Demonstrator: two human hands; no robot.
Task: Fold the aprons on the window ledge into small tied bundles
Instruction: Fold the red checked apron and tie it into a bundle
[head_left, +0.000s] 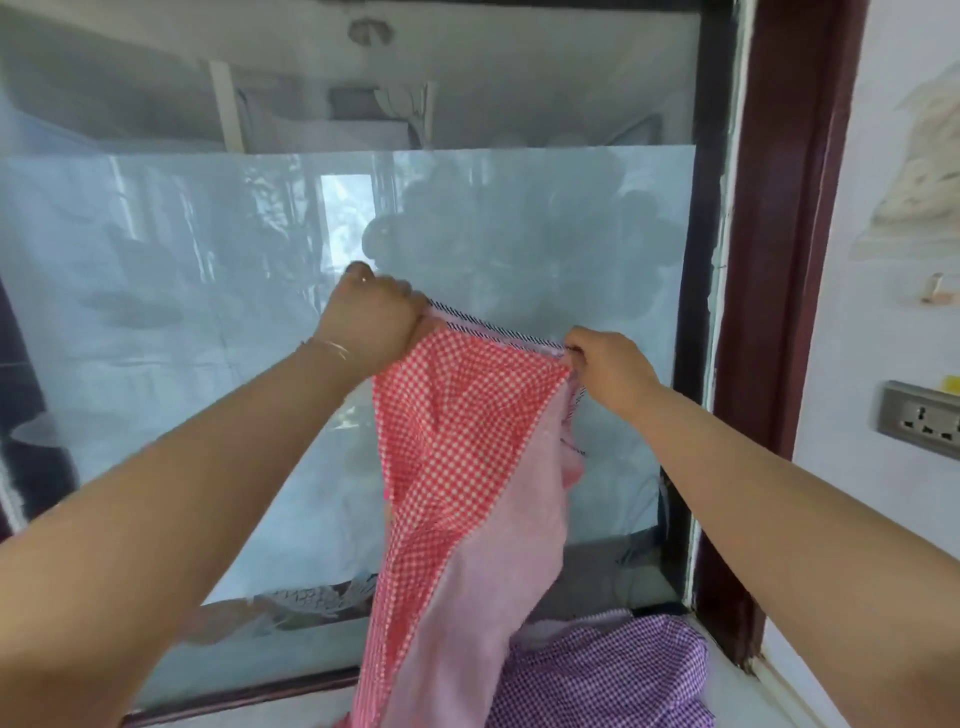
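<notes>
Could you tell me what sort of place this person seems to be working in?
Probably a room in a home, at a window. A frosted window pane in a dark frame, a white ledge holding a purple checked apron, and a wall socket suggest it.

Red-and-white gingham apron (457, 415), small checks; its reverse side is pale pink, near plain. Top edge trim (493, 327) is dark navy-and-white diagonal stripe. At 5 o'clock, second apron (613, 675) in purple-and-white gingham. Window glass (208, 312) is frosted pale blue-grey, with a grey leaf pattern along the bottom. Frame (779, 260) at 3 o'clock is dark maroon. Wall (883, 338) is white, socket plate (919, 418) grey. Thin gold bangle (332, 349) on left wrist.
</notes>
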